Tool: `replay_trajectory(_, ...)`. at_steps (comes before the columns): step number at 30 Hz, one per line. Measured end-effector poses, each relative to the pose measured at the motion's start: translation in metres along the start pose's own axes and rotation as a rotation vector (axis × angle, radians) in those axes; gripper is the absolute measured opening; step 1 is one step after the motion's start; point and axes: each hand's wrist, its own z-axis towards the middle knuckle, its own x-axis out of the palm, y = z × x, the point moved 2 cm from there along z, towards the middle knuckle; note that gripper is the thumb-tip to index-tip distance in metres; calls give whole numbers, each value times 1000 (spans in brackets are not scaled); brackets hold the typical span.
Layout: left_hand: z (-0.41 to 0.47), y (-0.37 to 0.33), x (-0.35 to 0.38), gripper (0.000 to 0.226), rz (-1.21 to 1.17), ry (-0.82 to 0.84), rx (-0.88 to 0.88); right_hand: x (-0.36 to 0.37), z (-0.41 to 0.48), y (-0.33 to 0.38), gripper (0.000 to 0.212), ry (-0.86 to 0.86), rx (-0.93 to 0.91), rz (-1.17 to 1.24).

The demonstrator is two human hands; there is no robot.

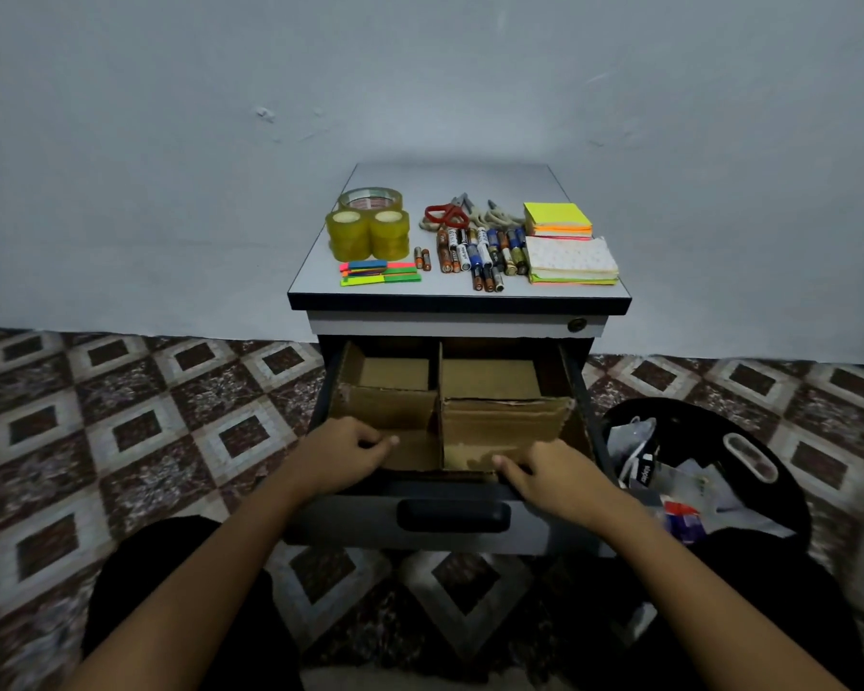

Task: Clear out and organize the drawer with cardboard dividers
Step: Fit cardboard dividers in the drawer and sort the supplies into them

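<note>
Now the left hand (pixel 350 448) and right hand (pixel 544 473), apart, grip with curled fingers the front edge of the cardboard dividers (pixel 505 426) in the open drawer (pixel 534 528). Tape (pixel 370 226) and batteries (pixel 480 251) lie on the cabinet (pixel 450 182); the floor (pixel 136 416) is patterned.

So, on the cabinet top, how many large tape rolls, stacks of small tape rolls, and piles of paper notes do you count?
Large tape roll: 1
Stacks of small tape rolls: 2
Piles of paper notes: 2
Total: 5

Dim, bluish light; soft focus, wide-angle bending and blur toward edges.
</note>
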Motion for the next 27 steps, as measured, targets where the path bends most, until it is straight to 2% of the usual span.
replay_trajectory(9,-43,4,6,48,-66,159,-80,28,-31,1,51,94,-50,126)
replay_trajectory(15,-45,5,4,44,-97,171,-79,30,-33,1,50,93,-58,106)
replay_trajectory(19,-42,5,4,40,-86,218,-68,27,-30,3,43,150,-46,90)
replay_trajectory(22,-37,3,-1,29,-99,274,-16,17,-23,8,32,151,-49,94)
replay_trajectory(24,-28,1,-10,22,-34,214,31,4,-14,17,27,106,-52,128)
replay_trajectory(27,-10,-5,-34,27,-9,36,75,-21,5,36,25,1,-86,150)
